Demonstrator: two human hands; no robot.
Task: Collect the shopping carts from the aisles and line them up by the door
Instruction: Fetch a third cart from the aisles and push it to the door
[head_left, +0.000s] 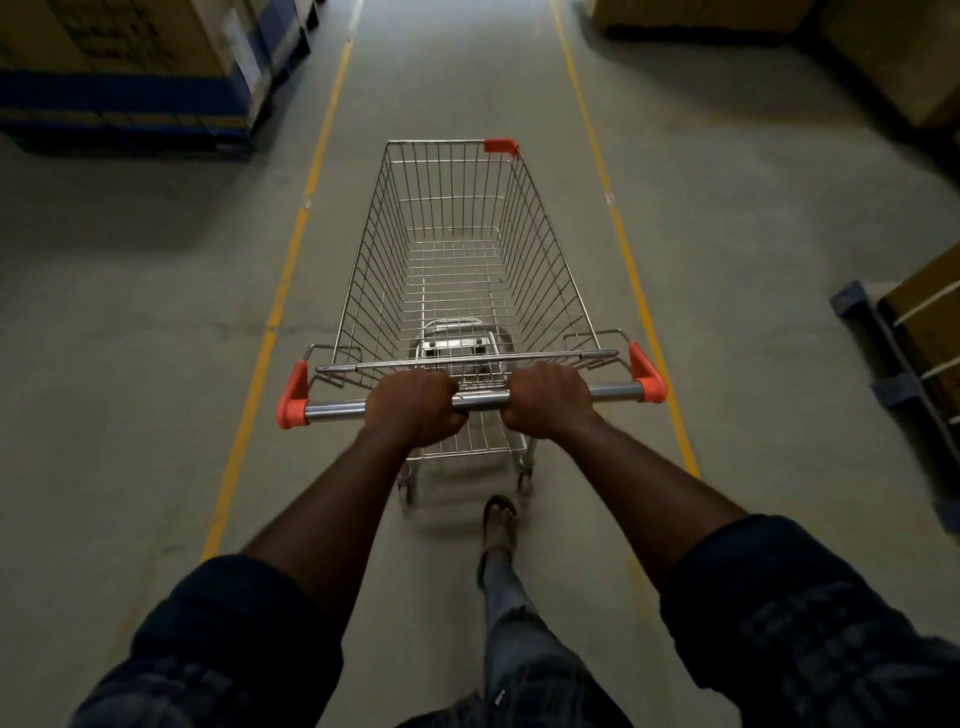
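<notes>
Head view down a warehouse aisle. A wire shopping cart (537, 270) stands in the middle of the scene on the grey concrete floor (156, 291), between two yellow floor lines (270, 332) that run from near to far, its narrow end pointing away. Both hands grip the chrome handle bar (483, 400) at the near end of the cart: the left hand (415, 410) and the right hand (550, 400) lie close together at the middle of the bar, knuckles up, fingers curled over and around it. Orange plastic caps (292, 397) close the two ends of the bar, and an orange corner guard (501, 145) sits on the far right corner of the basket rim. The forearms are bare; dark rolled sleeves (218, 649) fill the near corners. Below the bar, a foot in a sandal (500, 519) is set just behind the rear wheels, above a leg in blue jeans (519, 623); the wheels and the foot are blurred. At far left stand cardboard cartons (104, 36) on a blue base (119, 104) with a yellow stripe; dark print on the cartons is too blurred to read. More cartons (883, 52) stand at far right, and another sits on a blue pallet (893, 384) at the right edge. A small tag on the jeans is too small to read.
</notes>
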